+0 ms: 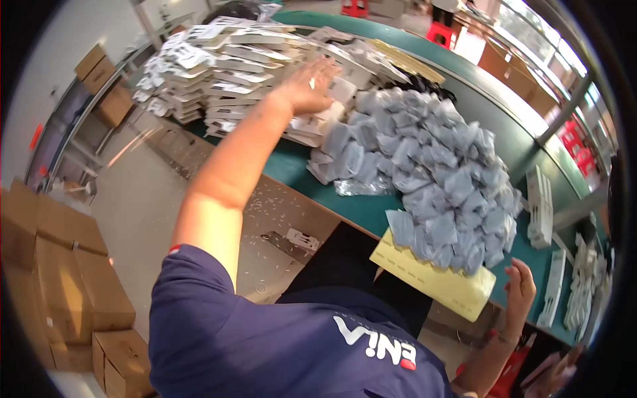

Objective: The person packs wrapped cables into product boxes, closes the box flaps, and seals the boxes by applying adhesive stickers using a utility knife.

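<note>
My left hand (310, 87) reaches out over the table and lies against the stacked white flat packages (242, 73), fingers stretched out and nothing gripped. Right beside it begins a large heap of small grey plastic-wrapped packets (424, 159). My right hand (519, 288) is raised near the table's front edge, its fingers loosely bent with nothing seen in them. Between that hand and the heap lies a yellow printed sheet (438, 278), partly covered by grey packets and jutting over the edge. A clear plastic bag (363, 186) lies at the heap's near side.
The green tabletop (318, 191) curves across the view. White long parts (539, 205) stand at the right, near more white pieces (584, 285). Cardboard boxes (66, 265) are stacked at the left. Another person's hand (557, 371) shows at bottom right. Red stools (440, 34) stand behind.
</note>
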A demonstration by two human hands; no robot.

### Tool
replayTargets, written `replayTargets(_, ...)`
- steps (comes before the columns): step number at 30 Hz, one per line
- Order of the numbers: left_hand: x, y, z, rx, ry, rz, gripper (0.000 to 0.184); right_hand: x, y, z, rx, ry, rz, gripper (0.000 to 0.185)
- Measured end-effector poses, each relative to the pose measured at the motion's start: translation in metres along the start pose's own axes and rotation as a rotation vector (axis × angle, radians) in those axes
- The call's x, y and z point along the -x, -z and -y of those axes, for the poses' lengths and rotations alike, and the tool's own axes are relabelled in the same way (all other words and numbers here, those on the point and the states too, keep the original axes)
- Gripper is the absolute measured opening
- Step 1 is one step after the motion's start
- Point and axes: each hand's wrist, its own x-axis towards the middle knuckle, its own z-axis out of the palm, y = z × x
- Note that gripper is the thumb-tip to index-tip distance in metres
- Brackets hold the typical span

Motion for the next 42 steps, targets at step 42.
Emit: replayTargets(42, 0.148, 0.013, -0.308, 2.608, 0.555, 1.197, 0.111, 0.043, -0.078, 0.053, -0.702, 0.255, 0.121, 0.042)
